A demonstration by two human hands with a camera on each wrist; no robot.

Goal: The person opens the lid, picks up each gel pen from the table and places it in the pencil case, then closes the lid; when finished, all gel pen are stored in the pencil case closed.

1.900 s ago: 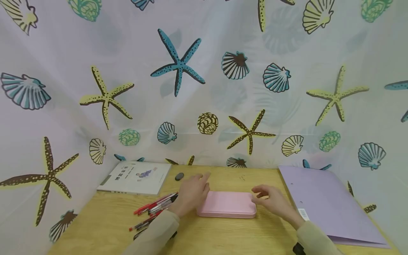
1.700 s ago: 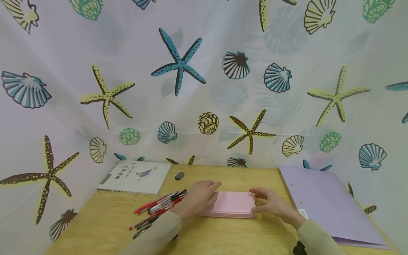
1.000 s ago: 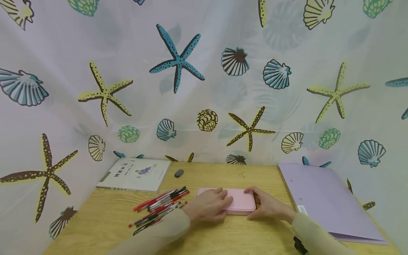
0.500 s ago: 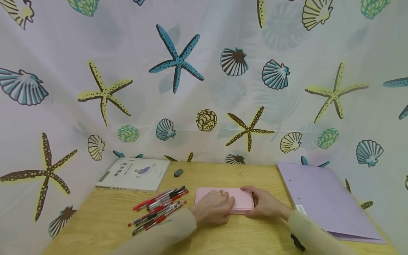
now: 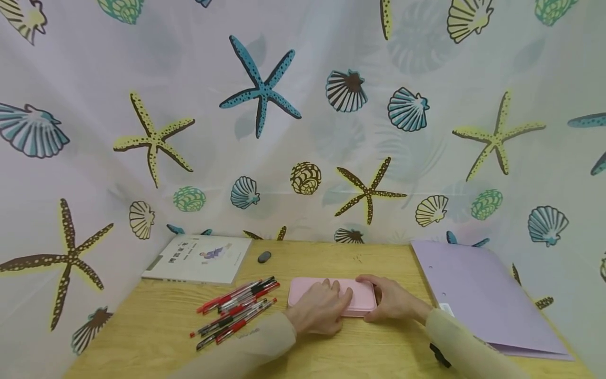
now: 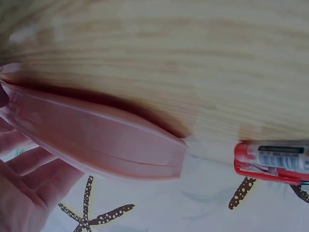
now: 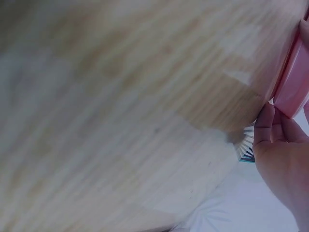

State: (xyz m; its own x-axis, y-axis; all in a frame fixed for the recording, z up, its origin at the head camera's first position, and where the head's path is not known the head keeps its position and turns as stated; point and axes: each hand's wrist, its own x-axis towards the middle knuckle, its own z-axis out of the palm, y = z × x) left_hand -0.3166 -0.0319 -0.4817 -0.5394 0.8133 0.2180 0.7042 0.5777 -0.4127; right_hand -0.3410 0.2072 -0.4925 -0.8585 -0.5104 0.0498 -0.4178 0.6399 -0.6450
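Note:
A pink pencil case [image 5: 303, 287] lies closed on the wooden table, its long side facing me. My left hand [image 5: 319, 308] lies over its middle, fingers bent on the lid and the thumb down by the front edge. My right hand [image 5: 393, 300] holds the right end, thumb at the near corner and fingers at the far one. In the left wrist view the case's long side [image 6: 106, 130] shows a seam, with the left fingers [image 6: 48, 176] behind it. The right wrist view catches only one end of the case [image 7: 292, 89], with the right hand [image 7: 282, 150] against it.
Several red and black pens [image 5: 236, 310] lie left of the case. Behind them are a white book [image 5: 203, 258] and a small dark stone-like object [image 5: 264, 257]. A lilac folder [image 5: 483, 295] lies at the right. A shell-patterned curtain [image 5: 303, 131] hangs behind the table.
My left hand has moved right, from the case's left end onto its middle. My right hand has closed in on the right end. The case has shifted slightly left in view.

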